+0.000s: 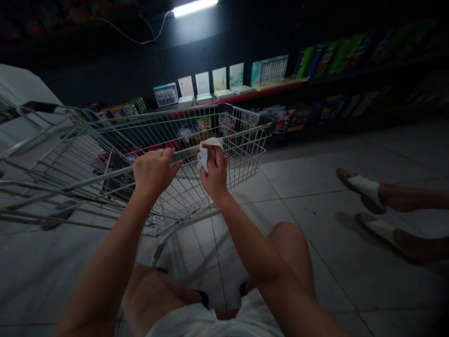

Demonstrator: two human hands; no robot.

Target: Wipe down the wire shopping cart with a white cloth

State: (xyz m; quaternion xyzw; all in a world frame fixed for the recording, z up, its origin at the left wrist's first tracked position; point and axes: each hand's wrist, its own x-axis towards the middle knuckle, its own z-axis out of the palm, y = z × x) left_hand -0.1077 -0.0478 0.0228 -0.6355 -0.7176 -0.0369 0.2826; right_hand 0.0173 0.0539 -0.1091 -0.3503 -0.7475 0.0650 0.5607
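**A:** Start at the hands: what's the left hand point(153, 172) doing?

**B:** Closed; its fingers curl over the cart's rail point(245, 133), gripping it. The right hand point(214, 174) sits just beside it, toward 3 o'clock, pinching a crumpled tissue point(206, 152).

**A:** Which hand is nearer the tissue?

**B:** The right, plainly, since it's holding it; the left is close but not touching. The tissue is a loose wad with no clear long axis, rising toward 12 o'clock from the right fingers, at the rail.

**A:** And the rail itself?

**B:** It runs behind both hands, from about 8 o'clock up to 2; beyond it lies the wire basket point(182, 154), with a green packet point(204, 125) inside at 12.

**A:** Further out?

**B:** Cards point(210, 84) stand along a shelf at 12 o'clock, books point(333, 58) at 2; at 3 o'clock, another person's sandalled feet point(365, 189) rest on grey tiles point(301, 175) — well apart from the cart.
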